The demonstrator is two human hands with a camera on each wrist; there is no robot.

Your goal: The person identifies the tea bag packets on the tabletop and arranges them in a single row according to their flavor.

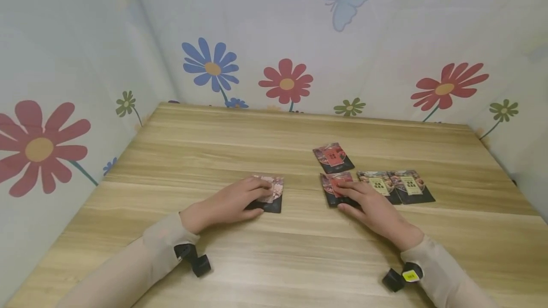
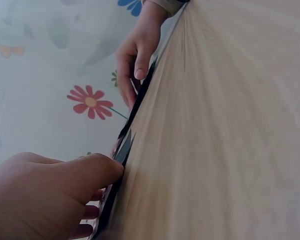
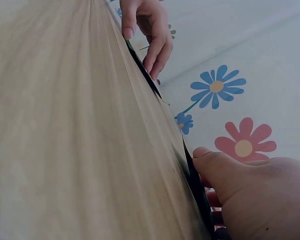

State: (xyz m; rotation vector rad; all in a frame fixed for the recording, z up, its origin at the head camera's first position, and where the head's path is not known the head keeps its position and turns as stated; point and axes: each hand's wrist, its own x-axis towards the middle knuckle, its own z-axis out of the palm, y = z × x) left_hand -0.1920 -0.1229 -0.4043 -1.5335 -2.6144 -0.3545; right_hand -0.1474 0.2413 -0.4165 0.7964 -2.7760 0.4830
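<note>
Flat food packets with black lower ends lie on the wooden table in the head view. My left hand (image 1: 233, 199) rests on a packet with a pale pink label (image 1: 276, 197), its fingers across the front and thumb along the near edge. To the right, my right hand (image 1: 378, 208) lies over a red-labelled packet (image 1: 329, 197), fingertips on its label. Each thumb touches its packet's edge in the wrist views. Directly behind that packet is another red-labelled packet (image 1: 334, 157), slightly turned. The right hand partly covers a yellow-labelled packet (image 1: 377, 184).
A second yellow-labelled packet (image 1: 411, 187) lies at the right end of the row, side by side with the first. The table (image 1: 239, 146) backs onto a white curtain (image 1: 265, 13) printed with flowers and a butterfly. Dark wrist cameras (image 1: 201, 265) hang below both sleeves.
</note>
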